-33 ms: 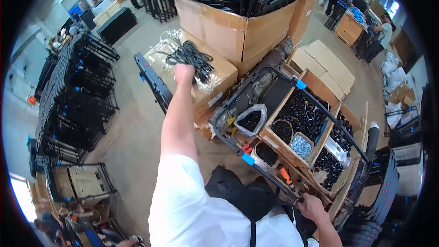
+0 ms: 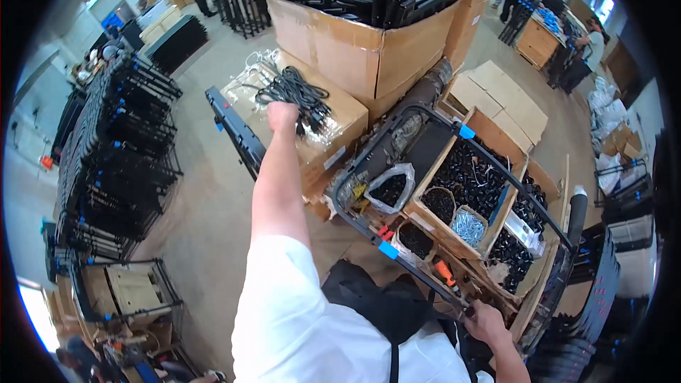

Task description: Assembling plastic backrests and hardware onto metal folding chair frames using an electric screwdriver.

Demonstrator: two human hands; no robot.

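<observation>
My left arm stretches forward to a bundle of black cables (image 2: 298,92) on a cardboard box (image 2: 330,117) with clear plastic wrap. At the bundle's near edge, my left hand (image 2: 282,115) is closed on the cables, its fingertips mostly hidden. Near my right hip, my right hand (image 2: 486,322) grips the near end of a black tubular metal frame (image 2: 418,276) marked with blue tape. This frame lies across wooden trays of small parts. An orange-handled tool (image 2: 445,272) lies close to that hand.
A large carton (image 2: 326,39) of black metal parts stands behind the cables. One wooden tray (image 2: 462,247) holds black fittings and a bag of silvery screws (image 2: 468,227). A long black part (image 2: 234,124) leans left of the cable box. Racked black frames (image 2: 117,149) line the left; people work farther off.
</observation>
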